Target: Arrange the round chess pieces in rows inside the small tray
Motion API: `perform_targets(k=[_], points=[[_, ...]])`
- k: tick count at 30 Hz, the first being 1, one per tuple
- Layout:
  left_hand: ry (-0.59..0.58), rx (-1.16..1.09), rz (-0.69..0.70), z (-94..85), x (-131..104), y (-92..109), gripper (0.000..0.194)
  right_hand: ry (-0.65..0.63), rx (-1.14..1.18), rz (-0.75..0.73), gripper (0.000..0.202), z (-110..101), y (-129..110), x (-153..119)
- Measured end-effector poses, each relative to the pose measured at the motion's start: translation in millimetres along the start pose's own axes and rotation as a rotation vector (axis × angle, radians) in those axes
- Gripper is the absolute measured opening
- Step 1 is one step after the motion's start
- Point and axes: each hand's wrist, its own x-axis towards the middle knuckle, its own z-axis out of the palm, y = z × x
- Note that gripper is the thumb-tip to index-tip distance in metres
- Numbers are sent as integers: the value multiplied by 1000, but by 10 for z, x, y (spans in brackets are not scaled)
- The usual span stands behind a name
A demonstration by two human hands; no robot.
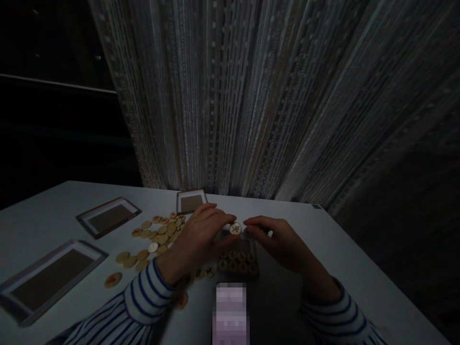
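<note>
A round wooden Chinese chess piece (pixel 235 228) with a dark character faces me, pinched in the fingers of my left hand (pixel 197 235). Just to its right is my right hand (pixel 278 239), thumb and index fingertips nearly together, with a narrow gap to the piece. I see nothing between those fingertips. Below both hands, a small box (pixel 256 261) holds rows of similar pieces, character side up. My left hand hides part of this box. Left of my left hand lies a loose pile of chess pieces (pixel 162 238), some plain side up and some with red characters.
Three framed trays or lids rest on the white table (pixel 323 258): a near-left tray (pixel 68 243), a mid-left tray (pixel 122 199) and a back tray (pixel 178 206). One red-marked piece (pixel 112 280) sits apart at left. A string curtain (pixel 233 120) hangs behind the table. The light is dim.
</note>
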Motion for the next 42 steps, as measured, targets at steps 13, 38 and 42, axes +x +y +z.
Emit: perform_targets(k=[13,38,42], points=[[33,47,36,150,117,184,17,-1,317,110,17,-63,51,-38],[-175,-1084,-1096,249,187,132,23,42,205,18,14,72,241,24],[-126,-1133,-1145,249,197,139,22,80,14,-148,21,63,262,1]])
